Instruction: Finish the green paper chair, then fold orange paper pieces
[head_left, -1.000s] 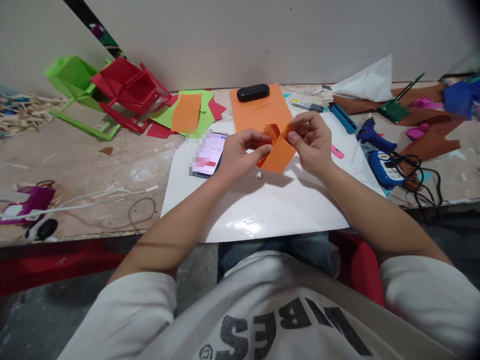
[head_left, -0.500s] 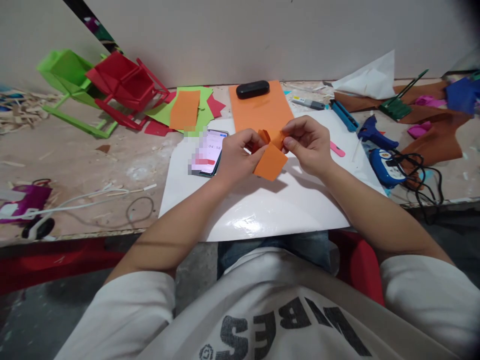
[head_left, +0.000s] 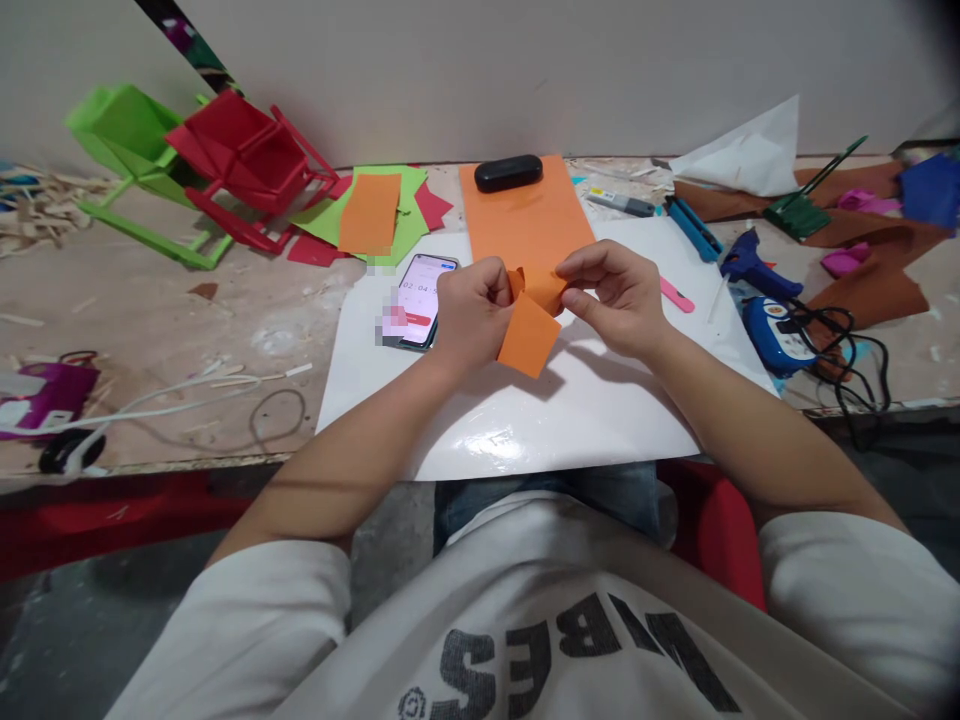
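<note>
A folded piece of orange paper [head_left: 529, 334] is held above the white board [head_left: 480, 435], with a square flap hanging toward me. My left hand [head_left: 472, 310] is closed on its left side, the fingers curled. My right hand [head_left: 619, 298] pinches its right edge between thumb and fingertips. Behind the hands lies a flat orange sheet [head_left: 517, 215] with a black case [head_left: 508, 174] on it. Just left of my left hand a phone [head_left: 420, 300] shows a running timer. The inner folds of the paper are partly hidden by my fingers.
Left stand a red paper rocking chair [head_left: 244, 160] and a green one [head_left: 127, 135]. Coloured paper pieces [head_left: 412, 215] lie beside them. Right are a utility knife [head_left: 619, 204], a teal stapler [head_left: 694, 230], a blue glue gun [head_left: 757, 268] and a blue device [head_left: 776, 335] with black cable.
The folded orange paper has tilted, its square flap shifting slightly left and down. Both hands still hold it; my right fingers have moved a little along its edge.
</note>
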